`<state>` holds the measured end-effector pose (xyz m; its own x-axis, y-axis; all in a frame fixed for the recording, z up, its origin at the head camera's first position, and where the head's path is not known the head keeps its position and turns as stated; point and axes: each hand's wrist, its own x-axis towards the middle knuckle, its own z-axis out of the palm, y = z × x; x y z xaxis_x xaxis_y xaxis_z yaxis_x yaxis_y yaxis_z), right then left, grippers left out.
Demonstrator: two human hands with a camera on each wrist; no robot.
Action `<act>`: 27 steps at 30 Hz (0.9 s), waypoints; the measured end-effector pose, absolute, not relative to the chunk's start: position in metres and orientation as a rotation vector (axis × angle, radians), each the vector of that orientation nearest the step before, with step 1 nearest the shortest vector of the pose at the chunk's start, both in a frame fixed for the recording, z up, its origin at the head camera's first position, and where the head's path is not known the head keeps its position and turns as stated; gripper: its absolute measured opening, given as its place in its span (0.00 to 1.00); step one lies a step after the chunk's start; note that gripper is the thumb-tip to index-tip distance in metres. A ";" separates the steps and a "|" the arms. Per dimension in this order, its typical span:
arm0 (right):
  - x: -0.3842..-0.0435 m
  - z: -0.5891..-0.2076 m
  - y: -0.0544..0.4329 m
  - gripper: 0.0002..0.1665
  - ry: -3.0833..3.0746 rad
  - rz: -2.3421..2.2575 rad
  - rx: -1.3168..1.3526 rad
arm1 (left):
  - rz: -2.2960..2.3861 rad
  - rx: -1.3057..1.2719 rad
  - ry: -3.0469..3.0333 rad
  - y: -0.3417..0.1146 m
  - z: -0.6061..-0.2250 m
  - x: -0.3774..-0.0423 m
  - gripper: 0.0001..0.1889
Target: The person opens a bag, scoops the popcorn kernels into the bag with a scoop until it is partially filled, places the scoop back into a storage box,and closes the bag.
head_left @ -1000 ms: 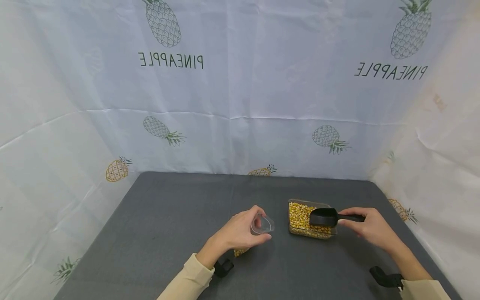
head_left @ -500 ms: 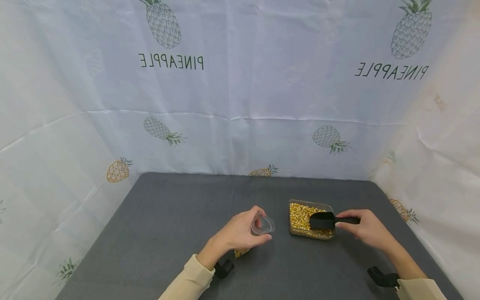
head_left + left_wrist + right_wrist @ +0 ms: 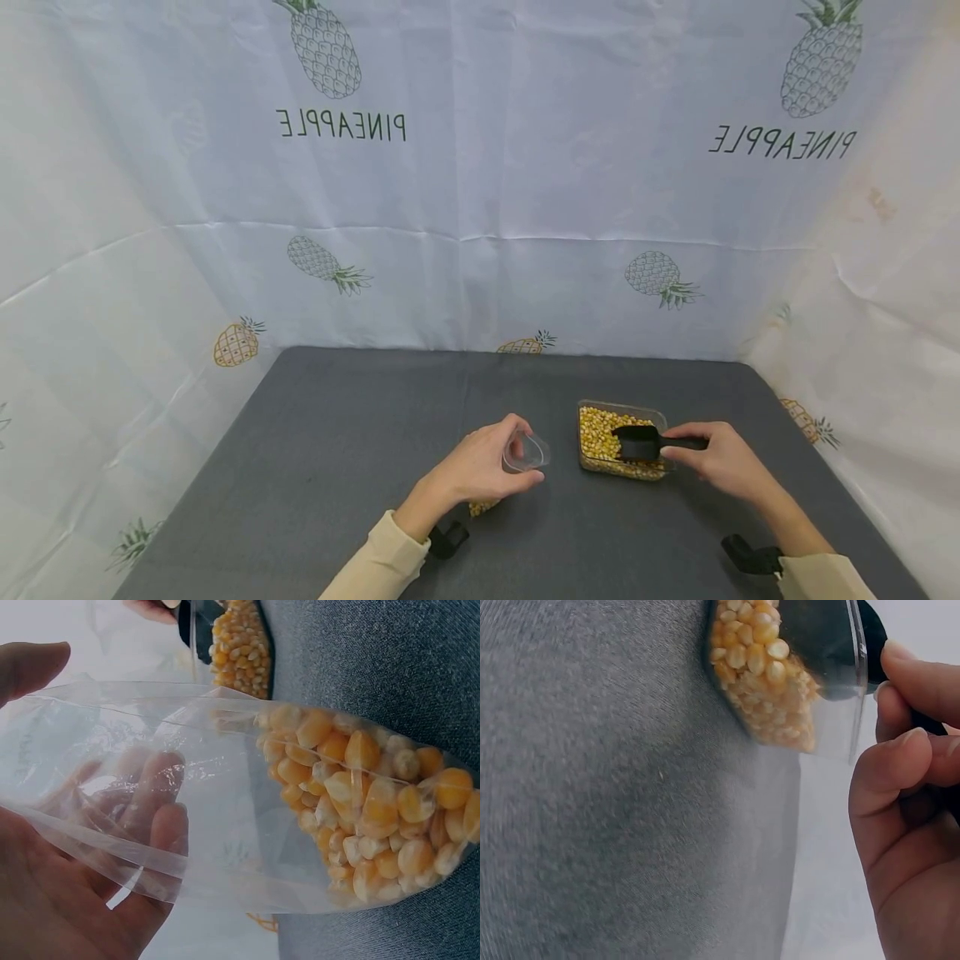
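My left hand (image 3: 480, 462) grips the mouth of a clear plastic bag (image 3: 217, 772), its thumb and fingers spread apart around the opening. Corn kernels (image 3: 375, 817) fill the bottom of the bag, which stands on the table. To the right, a clear rectangular container (image 3: 611, 468) holds more yellow kernels (image 3: 597, 427). My right hand (image 3: 723, 458) pinches the handle of a black scoop (image 3: 637, 443) between thumb and fingers. The scoop's head lies in the container over the kernels, its front edge among them. In the head view the left hand hides most of the bag.
Both hands work over a dark grey table (image 3: 360, 417). White curtain (image 3: 480, 167) printed with pineapples hangs behind it and along both sides. Black wrist straps with mounts (image 3: 752, 557) sit on the forearms, close over the tabletop.
My right hand and the scoop have moved left and slightly toward me, the scoop's head going further into the container. The left hand and bag have stayed in place.
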<state>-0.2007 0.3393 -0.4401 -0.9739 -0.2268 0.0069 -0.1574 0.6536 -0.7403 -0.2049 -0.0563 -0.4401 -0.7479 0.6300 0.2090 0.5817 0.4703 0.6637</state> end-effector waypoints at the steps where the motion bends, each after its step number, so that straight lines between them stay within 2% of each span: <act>1: -0.201 -0.441 0.339 0.23 2.782 -1.233 -0.325 | 1.150 1.089 2.637 -0.056 -0.440 -0.205 0.26; 27: -0.206 -0.460 0.320 0.22 2.875 -1.190 -0.320 | 1.152 1.087 2.631 -0.056 -0.441 -0.204 0.24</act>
<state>-0.2056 0.3202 -0.4595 -0.9790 -0.1933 0.0649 -0.1826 0.6895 -0.7009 -0.2041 -0.0556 -0.4405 -0.7470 0.6324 0.2049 0.5794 0.4683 0.6671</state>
